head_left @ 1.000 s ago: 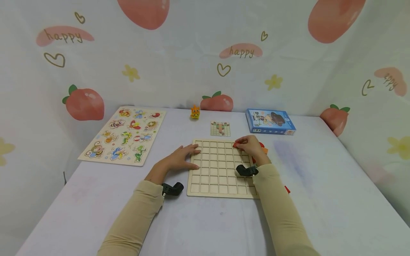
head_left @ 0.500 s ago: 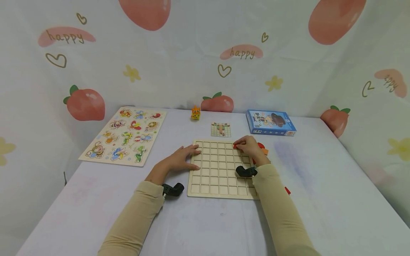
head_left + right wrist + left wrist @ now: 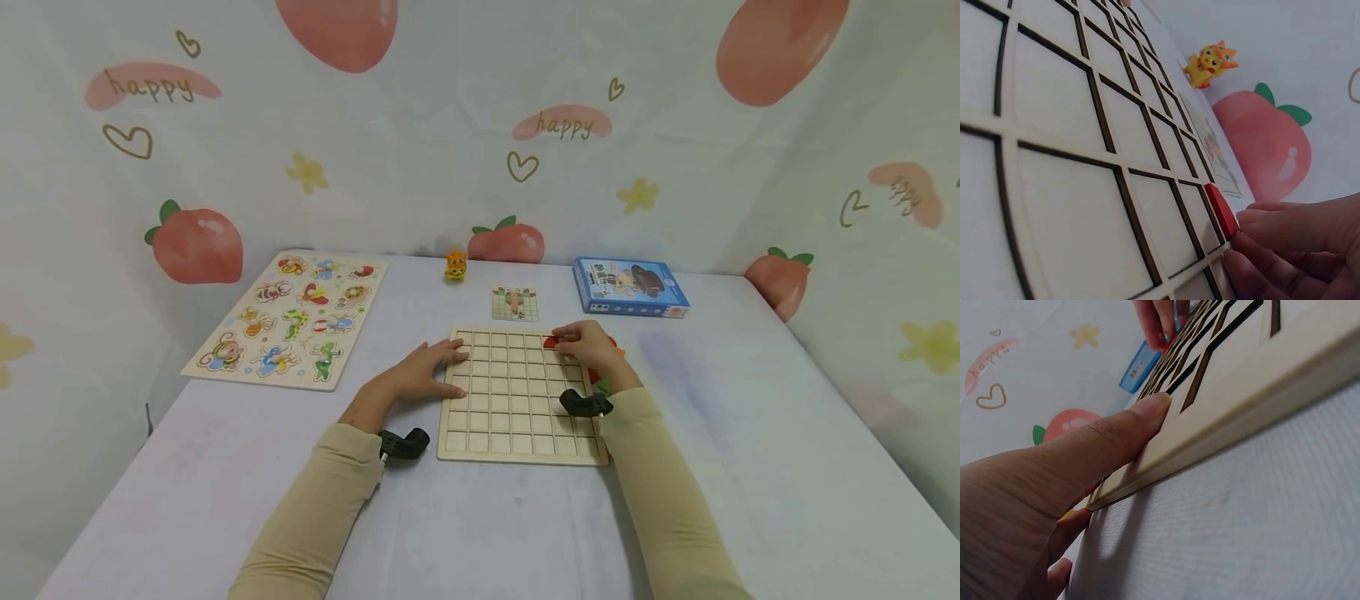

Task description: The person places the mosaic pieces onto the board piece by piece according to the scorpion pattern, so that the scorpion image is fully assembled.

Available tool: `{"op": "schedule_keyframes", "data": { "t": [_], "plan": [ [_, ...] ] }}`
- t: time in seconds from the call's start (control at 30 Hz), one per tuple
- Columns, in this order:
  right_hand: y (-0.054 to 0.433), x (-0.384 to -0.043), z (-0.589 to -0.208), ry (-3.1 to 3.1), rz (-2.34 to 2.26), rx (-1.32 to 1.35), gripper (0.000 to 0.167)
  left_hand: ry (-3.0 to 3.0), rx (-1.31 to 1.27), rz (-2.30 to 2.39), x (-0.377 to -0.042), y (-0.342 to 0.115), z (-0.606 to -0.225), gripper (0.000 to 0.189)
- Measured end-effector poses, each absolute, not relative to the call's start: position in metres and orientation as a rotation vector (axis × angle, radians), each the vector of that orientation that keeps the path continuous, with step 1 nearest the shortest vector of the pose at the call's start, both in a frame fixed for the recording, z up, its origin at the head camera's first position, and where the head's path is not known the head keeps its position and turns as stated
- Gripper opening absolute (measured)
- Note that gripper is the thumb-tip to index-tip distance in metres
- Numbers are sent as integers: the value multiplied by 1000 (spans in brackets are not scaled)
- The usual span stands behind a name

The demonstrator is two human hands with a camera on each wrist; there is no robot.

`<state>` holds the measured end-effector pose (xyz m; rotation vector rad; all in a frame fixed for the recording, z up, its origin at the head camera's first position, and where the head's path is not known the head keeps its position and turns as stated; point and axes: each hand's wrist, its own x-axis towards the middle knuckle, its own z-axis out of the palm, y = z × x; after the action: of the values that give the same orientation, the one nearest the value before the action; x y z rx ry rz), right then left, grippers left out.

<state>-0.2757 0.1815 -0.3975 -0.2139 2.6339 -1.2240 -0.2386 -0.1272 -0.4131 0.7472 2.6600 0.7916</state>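
A pale wooden grid board (image 3: 501, 403) lies on the white table between my hands. My left hand (image 3: 420, 372) rests at its left edge with the fingers spread; in the left wrist view, the thumb (image 3: 1116, 434) presses flat on the border. At the far right corner, my right hand (image 3: 588, 343) pinches the end of a small red piece with a curved side (image 3: 1221, 211). That piece sits in a corner cell, its other end showing beyond the fingertips. More coloured pieces, including an orange one (image 3: 620, 353) and a green one (image 3: 603, 386), lie partly hidden behind the right wrist.
Beyond the board lies a small pattern card (image 3: 515, 304), with a blue box (image 3: 632, 286) to its right and an orange-yellow toy figure (image 3: 456, 265) behind. An insect picture board (image 3: 288, 321) lies at the left. A printed cloth (image 3: 420, 150) hangs behind the table.
My right hand and forearm have shifted slightly right, and more of the red piece shows in the corner cell. A green piece has come into view beside the wrist. My left hand stays put.
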Motion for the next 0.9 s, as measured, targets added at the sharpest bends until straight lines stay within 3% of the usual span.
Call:
{"op": "schedule_keyframes", "data": {
  "t": [0.9],
  "plan": [
    [235,-248,-393,2696,-1248,-29,35,2652,765,821,-237,-128,-411,67]
  ]
}}
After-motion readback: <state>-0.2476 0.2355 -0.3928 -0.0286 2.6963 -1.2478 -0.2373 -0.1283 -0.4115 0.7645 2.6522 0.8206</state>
